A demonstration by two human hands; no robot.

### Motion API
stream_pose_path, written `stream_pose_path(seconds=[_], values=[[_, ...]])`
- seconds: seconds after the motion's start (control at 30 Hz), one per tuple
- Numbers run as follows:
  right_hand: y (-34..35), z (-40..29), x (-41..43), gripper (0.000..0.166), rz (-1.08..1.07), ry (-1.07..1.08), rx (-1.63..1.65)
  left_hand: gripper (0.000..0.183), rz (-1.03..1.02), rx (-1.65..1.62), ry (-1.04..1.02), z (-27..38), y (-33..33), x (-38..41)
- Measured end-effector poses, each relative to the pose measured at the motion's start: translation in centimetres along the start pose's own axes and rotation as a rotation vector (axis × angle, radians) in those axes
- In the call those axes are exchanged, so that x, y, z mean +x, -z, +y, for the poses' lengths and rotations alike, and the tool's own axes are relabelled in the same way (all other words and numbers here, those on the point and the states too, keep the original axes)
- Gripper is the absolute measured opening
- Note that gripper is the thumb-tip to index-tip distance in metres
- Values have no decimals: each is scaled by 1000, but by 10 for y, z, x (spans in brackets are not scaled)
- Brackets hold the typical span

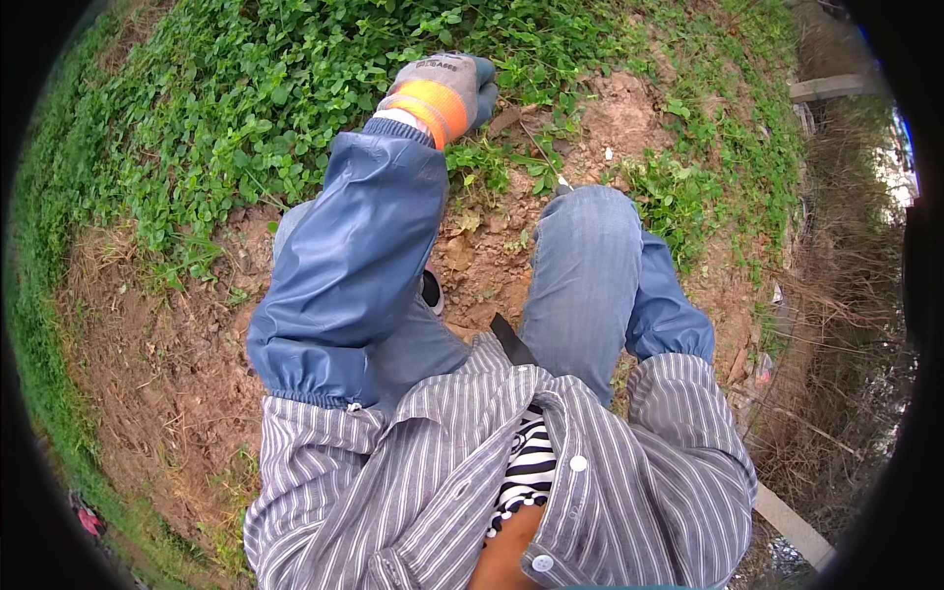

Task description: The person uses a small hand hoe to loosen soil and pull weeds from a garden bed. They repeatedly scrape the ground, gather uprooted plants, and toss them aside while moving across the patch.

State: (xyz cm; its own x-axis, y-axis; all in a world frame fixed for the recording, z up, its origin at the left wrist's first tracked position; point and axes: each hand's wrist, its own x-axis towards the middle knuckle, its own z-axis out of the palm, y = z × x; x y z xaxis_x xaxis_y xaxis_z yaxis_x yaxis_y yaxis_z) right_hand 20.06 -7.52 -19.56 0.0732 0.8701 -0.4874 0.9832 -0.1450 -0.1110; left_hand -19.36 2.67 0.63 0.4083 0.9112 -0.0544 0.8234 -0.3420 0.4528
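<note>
My left hand [446, 96], in a grey glove with blue fingers and an orange cuff, is at the edge of the leafy green plants [295, 88]. Its fingers are curled down; whether they grip anything is hidden. A blue sleeve cover [354, 251] runs up that forearm. My right hand is out of view behind my right knee [590, 221]; only its blue sleeve cover [667, 302] shows. From beside that knee a thin, dark tool blade [542, 151] points up and left over the soil, with a small dark part at its lower end.
Bare brown soil [162, 354] lies to the left, with dry grass on it. Low weeds [682, 195] grow beyond my right knee. Dry brush [841, 295] and a pale concrete edge [793, 523] run along the right. A shoe [433, 293] shows between my legs.
</note>
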Motion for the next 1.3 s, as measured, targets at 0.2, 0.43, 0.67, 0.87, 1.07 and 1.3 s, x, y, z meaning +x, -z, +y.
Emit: stream_pose_path(seconds=[0.2, 0.43, 0.67, 0.87, 1.07, 1.3], values=[[15, 24, -71, 36, 76, -271, 155, 28, 51, -59, -24, 1, 9, 4], [1, 21, -91, 37, 187, -368, 406, 28, 26, -64, -41, -5, 4, 7], [-30, 23, -65, 37, 210, -388, 603, 25, -34, -10, -29, 6, -10, 24], [-53, 37, -58, 38, 221, -402, 795, 24, -75, 65, -47, 22, -28, 34], [-67, 52, -42, 38, 252, -413, 1033, 26, -125, 83, -54, 43, -47, 36], [-43, 20, -10, 41, 236, -377, 1272, 28, -215, 131, -62, 50, -67, 43]])
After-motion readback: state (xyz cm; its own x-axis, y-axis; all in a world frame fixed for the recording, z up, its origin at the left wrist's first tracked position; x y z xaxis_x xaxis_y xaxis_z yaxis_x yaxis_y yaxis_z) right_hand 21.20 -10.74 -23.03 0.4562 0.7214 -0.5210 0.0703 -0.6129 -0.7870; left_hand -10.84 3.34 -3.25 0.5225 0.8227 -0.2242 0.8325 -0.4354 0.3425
